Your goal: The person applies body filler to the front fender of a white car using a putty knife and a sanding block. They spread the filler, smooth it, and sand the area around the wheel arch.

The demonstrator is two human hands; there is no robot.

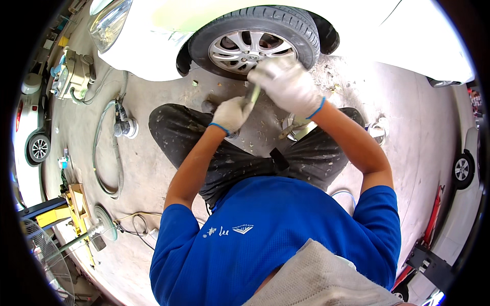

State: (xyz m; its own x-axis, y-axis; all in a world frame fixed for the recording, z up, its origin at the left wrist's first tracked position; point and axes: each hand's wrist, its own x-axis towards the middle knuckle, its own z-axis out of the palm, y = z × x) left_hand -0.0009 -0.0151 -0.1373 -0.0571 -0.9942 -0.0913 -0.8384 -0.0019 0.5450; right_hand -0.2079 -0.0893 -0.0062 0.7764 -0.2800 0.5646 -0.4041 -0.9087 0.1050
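Note:
My left hand [232, 114], in a whitish work glove with a blue cuff, is closed around a short, narrow piece [253, 94] that is dark with a pale green part. I cannot make out its kind. My right hand [291, 87], gloved the same way, is just above and to the right of it, in front of the wheel. Motion smears its fingers, so its grip is unclear. Beyond both hands stands a car wheel [253, 51] with a silver multi-spoke rim and a black tyre, under a pale car body [153, 61].
A round-pad sander [125, 125] with a looped hose [95, 153] lies on the floor at left. Farther left are a boxy machine [74, 74] and a fan [51, 260]. A shiny round object [377, 130] sits beside my right knee. Other cars [462, 171] stand at both sides.

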